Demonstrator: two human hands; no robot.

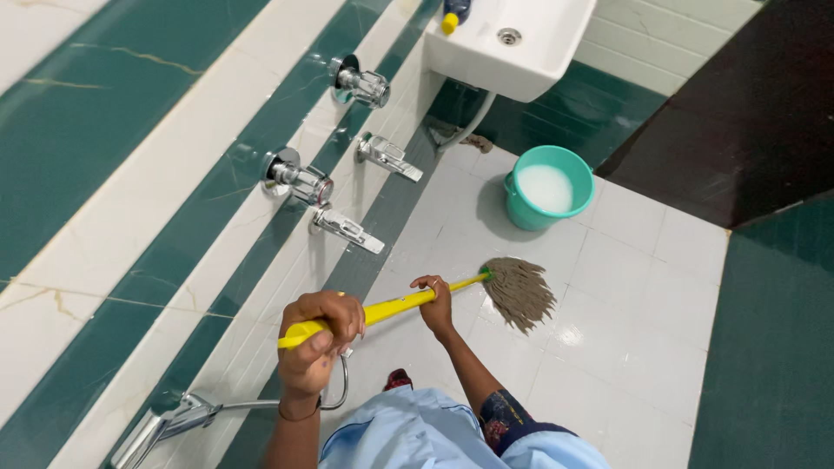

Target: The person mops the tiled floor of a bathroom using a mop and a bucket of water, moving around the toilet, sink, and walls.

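Both hands — left (320, 339), right (436, 304) — closed round yellow mop handle (395, 308)

Bright, even light fills the room. The wet floor tiles (608, 347) glare white, the teal bucket (549, 187) casts a soft shadow leftwards, and the wall lines bow towards the picture's edges.

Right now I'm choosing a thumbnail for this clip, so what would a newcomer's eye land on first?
The yellow mop handle at the bottom centre, gripped by the left hand at its end and the right hand further down, with the brownish mop head on the white floor tiles. Next, the teal bucket of milky water under the white sink, and the chrome taps along the green-striped wall.
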